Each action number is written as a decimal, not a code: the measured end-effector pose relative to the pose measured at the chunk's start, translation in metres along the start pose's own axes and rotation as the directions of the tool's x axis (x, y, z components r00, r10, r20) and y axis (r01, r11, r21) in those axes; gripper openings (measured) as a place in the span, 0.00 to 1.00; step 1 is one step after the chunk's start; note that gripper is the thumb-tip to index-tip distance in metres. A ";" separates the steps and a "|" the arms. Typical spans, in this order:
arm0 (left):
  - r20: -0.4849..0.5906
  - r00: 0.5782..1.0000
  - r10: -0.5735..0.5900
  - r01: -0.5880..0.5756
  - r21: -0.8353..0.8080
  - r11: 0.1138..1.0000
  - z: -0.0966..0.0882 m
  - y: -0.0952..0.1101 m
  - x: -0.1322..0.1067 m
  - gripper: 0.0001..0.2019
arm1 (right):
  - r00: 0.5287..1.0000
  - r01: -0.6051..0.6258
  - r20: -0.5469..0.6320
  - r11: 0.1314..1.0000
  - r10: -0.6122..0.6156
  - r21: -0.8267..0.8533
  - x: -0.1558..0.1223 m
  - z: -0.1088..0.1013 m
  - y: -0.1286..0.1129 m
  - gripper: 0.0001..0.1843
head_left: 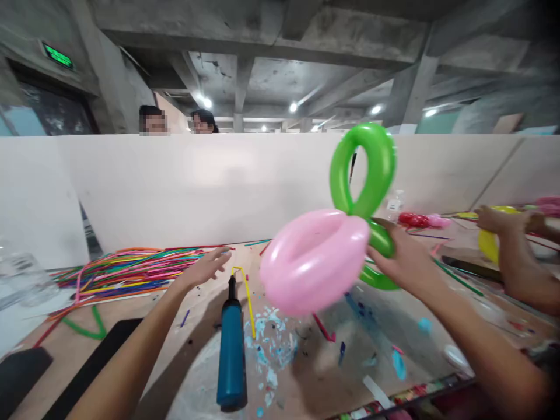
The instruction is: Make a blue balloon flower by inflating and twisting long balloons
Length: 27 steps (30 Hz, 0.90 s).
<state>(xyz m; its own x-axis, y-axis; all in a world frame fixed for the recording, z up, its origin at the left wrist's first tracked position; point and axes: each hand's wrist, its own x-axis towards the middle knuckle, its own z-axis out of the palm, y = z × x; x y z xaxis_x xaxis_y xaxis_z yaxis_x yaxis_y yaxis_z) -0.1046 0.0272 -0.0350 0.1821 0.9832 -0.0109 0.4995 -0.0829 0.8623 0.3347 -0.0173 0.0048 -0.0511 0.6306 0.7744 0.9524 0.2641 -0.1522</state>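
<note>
My right hand (396, 256) grips a twisted balloon by its green part (382, 238), holding it above the table. A big pink loop (315, 262) points left from the twist, and a green loop (387, 169) stands up from it. My left hand (207, 268) is empty with its fingers apart, over the table near the balloon pump (231, 350). The blue pump has a black nozzle and lies on the table. Beside the nozzle is a limp yellow balloon (249, 303), bent near its top.
Many uninflated balloons (144, 268) lie heaped at the left. Balloon scraps (273, 338) litter the tabletop. A white partition (196, 186) runs along the back. At the right, another person's hands (516, 239) hold a yellow balloon. A red and pink balloon (420, 220) lies near a clear bottle (395, 204).
</note>
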 end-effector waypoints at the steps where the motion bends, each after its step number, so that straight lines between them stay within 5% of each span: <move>1: 0.077 0.996 0.046 -0.028 -0.211 0.977 0.000 0.007 -0.010 0.36 | 0.999 0.021 0.029 0.999 -0.022 0.036 0.011 0.013 -0.015 0.30; 4: 0.156 0.965 0.213 -0.052 -0.680 0.731 0.000 0.022 -0.029 0.37 | 0.991 -0.001 0.132 0.964 -0.035 0.266 0.040 0.058 -0.067 0.36; 6: 0.056 0.969 0.240 -0.097 -0.808 0.582 -0.002 0.024 -0.030 0.36 | 0.956 -0.200 0.288 0.825 0.047 0.529 0.050 0.081 -0.101 0.38; 9: -0.209 0.968 0.139 -0.251 -0.806 0.536 -0.003 0.014 -0.020 0.33 | 0.768 -0.621 0.640 0.272 0.024 0.735 0.052 0.099 -0.140 0.29; 11: -0.349 0.931 0.104 -0.322 -0.657 0.682 0.000 0.004 -0.013 0.37 | 0.622 -0.782 0.769 -0.052 -0.147 0.622 0.052 0.101 -0.159 0.19; 12: -0.368 0.922 0.123 -0.325 -0.558 0.764 0.003 0.000 -0.011 0.40 | 0.547 -0.837 0.803 -0.136 -0.239 0.530 0.053 0.099 -0.166 0.15; 15: -0.228 0.952 0.206 -0.278 -0.355 0.892 0.010 -0.009 -0.010 0.36 | 0.390 -0.920 0.828 -0.200 -0.402 0.337 0.057 0.095 -0.179 0.15; 18: -0.094 0.972 0.217 -0.236 -0.327 0.915 0.008 -0.013 -0.015 0.19 | 0.389 -0.918 0.815 -0.252 -0.429 0.306 0.061 0.095 -0.184 0.16; 20: -0.041 0.973 0.229 -0.226 -0.400 0.888 0.001 -0.016 -0.020 0.20 | 0.366 -0.927 0.809 -0.256 -0.460 0.274 0.061 0.098 -0.184 0.16; 24: 0.104 0.981 0.163 -0.076 -0.568 0.819 -0.006 -0.017 -0.031 0.24 | 0.224 -0.974 0.774 -0.116 -0.592 0.193 0.058 0.110 -0.181 0.16; 27: 0.066 0.989 0.129 -0.058 -0.641 0.766 -0.001 -0.012 -0.041 0.22 | 0.260 -0.948 0.736 -0.019 -0.625 0.319 0.053 0.127 -0.175 0.18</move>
<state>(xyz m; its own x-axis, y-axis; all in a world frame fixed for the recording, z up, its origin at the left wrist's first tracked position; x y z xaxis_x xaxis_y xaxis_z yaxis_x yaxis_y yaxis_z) -0.1184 -0.0120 -0.0443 0.3005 0.9514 0.0676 -0.1708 -0.0160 0.9852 0.1266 0.0627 -0.0056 -0.8299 0.5358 -0.1554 -0.0654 -0.3701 -0.9267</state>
